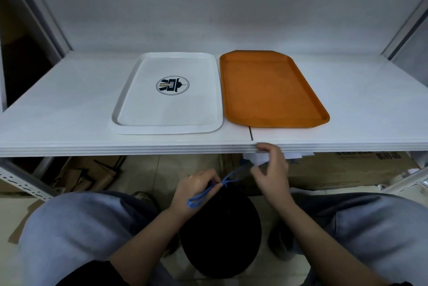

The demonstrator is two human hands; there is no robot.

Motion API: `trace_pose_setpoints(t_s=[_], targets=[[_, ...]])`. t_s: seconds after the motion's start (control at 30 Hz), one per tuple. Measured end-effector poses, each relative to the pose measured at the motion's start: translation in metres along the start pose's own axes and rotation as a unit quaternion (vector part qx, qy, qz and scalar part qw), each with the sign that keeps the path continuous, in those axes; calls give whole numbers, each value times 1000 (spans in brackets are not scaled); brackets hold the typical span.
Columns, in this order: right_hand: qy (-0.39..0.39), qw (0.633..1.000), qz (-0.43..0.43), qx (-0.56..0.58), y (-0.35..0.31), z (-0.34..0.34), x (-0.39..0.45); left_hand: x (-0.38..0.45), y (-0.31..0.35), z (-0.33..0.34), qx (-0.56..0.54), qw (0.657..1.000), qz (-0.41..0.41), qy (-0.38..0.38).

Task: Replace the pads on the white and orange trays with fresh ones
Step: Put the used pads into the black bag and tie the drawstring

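Observation:
A white tray (139,91) with a round dark emblem lies on the white shelf, and an orange tray (271,91) lies right beside it; both are bare inside, with no pad on them. Below the shelf edge, a black bag (222,234) sits between my knees. My left hand (196,189) pinches the blue drawstring (229,179) at the bag's mouth, a loop of it hanging past my wrist. My right hand (272,169) holds the string's other end, fingers curled, close under the shelf edge.
The white shelf (69,109) runs the full width, with a seam near the orange tray's front corner. Cardboard boxes (347,169) and flattened cardboard (92,174) lie on the floor underneath. Slotted metal uprights (23,179) stand at both sides.

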State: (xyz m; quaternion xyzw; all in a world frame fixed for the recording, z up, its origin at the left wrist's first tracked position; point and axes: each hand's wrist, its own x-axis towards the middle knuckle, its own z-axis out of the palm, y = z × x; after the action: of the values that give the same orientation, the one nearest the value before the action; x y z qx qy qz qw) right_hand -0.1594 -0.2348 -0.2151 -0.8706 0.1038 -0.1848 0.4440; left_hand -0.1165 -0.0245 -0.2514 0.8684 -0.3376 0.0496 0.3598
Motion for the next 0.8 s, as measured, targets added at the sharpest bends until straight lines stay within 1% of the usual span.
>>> trace_pose_setpoints(t_s=[0.03,0.07,0.1,0.13,0.17,0.2,0.23,0.37,0.47,0.5,0.57,0.6,0.63,0.67,0.73,0.77,0.8], targets=[[-30,991,-103,-74,-8,1,-4,1,1,0,4,1000,7,-3],[-74,970,-185,-140,-12,5,-6,2,2,1,7,1000,16,-7],[-130,944,-236,-190,-13,11,-7,2,2,2,14,1000,26,-7],[-193,922,-250,-224,-13,17,-7,2,2,2,24,999,36,-7],[-245,908,-237,-242,-10,22,-5,3,2,2,33,998,44,-8],[-279,900,-223,-249,-6,26,-3,4,1,0,36,998,46,-12],[-290,900,-212,-246,-1,28,-1,4,0,-1,32,998,43,-14],[-266,927,-173,-200,2,26,-1,4,-5,-6,20,999,0,-33],[-280,933,-119,-192,-2,28,-3,7,-6,-10,34,996,-23,-83],[-280,939,-94,-176,-2,29,-3,8,-7,-11,56,992,-26,-106],[-274,956,-22,-107,-1,29,0,8,-8,-13,123,985,-7,-125],[-272,960,13,-70,-1,29,1,7,-7,-14,142,981,-1,-135],[-273,960,41,-40,-2,29,2,7,-7,-14,139,980,-6,-143],[-278,958,63,-16,-3,29,2,6,-6,-15,105,982,-19,-154],[-294,950,104,36,-6,28,1,5,-1,-15,-46,983,-64,-166],[-301,942,128,68,-7,29,1,5,2,-14,-138,974,-95,-151],[-307,935,149,94,-7,29,1,5,5,-15,-213,958,-131,-139]])
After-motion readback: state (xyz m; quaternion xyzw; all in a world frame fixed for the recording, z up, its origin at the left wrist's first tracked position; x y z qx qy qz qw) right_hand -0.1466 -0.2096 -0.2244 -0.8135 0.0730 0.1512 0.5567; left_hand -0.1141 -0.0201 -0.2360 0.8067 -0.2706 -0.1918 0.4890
